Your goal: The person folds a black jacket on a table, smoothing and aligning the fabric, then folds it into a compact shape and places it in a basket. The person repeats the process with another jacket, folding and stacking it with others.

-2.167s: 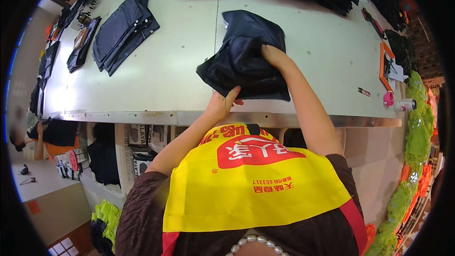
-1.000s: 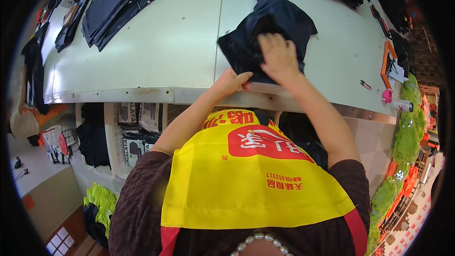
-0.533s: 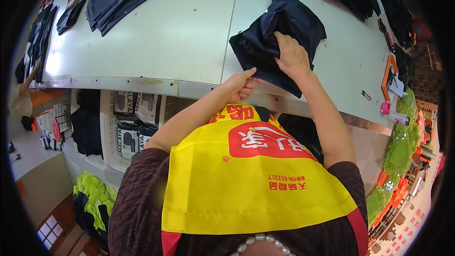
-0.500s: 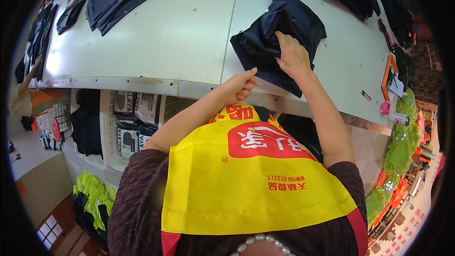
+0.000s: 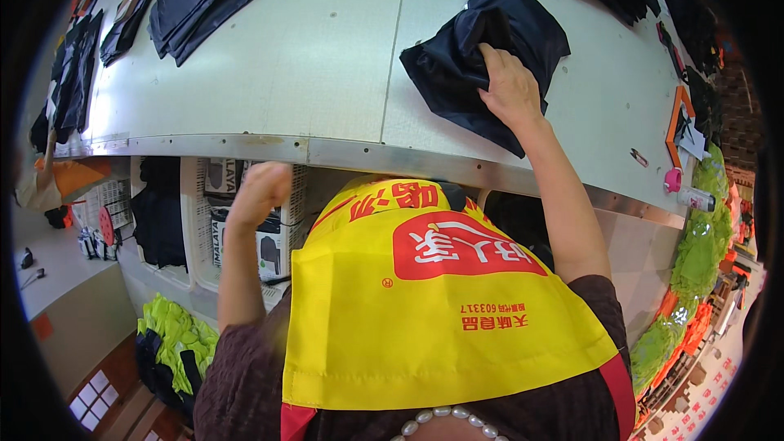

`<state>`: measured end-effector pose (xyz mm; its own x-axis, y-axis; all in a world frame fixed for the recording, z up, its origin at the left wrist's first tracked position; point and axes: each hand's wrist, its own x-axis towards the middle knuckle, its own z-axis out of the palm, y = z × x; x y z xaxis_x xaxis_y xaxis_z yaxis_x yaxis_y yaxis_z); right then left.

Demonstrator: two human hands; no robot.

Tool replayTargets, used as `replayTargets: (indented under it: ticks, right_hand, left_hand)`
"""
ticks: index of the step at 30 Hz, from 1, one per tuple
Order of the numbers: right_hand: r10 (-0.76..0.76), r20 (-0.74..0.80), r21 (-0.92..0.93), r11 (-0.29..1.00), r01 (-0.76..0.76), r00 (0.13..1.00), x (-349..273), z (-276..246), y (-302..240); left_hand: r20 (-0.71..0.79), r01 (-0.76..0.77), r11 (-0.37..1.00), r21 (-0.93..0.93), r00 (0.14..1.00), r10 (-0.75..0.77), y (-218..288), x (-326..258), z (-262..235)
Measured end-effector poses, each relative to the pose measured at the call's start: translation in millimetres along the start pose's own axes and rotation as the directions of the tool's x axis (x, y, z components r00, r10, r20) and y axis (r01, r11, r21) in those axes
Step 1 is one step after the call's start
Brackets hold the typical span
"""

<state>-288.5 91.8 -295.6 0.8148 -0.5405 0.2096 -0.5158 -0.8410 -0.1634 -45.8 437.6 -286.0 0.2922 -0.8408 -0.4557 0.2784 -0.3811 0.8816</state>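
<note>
On the table [image 5: 327, 57], right hand [image 5: 510, 90] apparently grips dark garment [image 5: 482, 41].
</note>
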Motion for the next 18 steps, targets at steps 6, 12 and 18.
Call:
replayTargets:
  ticks: [6, 12, 18]
  right_hand:
    - [0.0, 0.141, 0.305, 0.951, -0.043, 0.99, 5, -7, 14]
    - [0.092, -0.007, 0.579, 0.812, -0.071, 0.996, -20, -25, 38]
    - [-0.145, -0.034, 0.186, 0.971, 0.149, 0.989, -42, -14, 20]
  left_hand:
    - [-0.126, 0.173, 0.969, 0.178, 0.98, -0.152, -37, -28, -11]
    - [-0.004, 0.406, 0.893, -0.193, 0.91, -0.415, -101, -46, -4]
    - [-0.152, 0.501, 0.789, 0.354, 0.864, -0.48, -155, -47, 0]
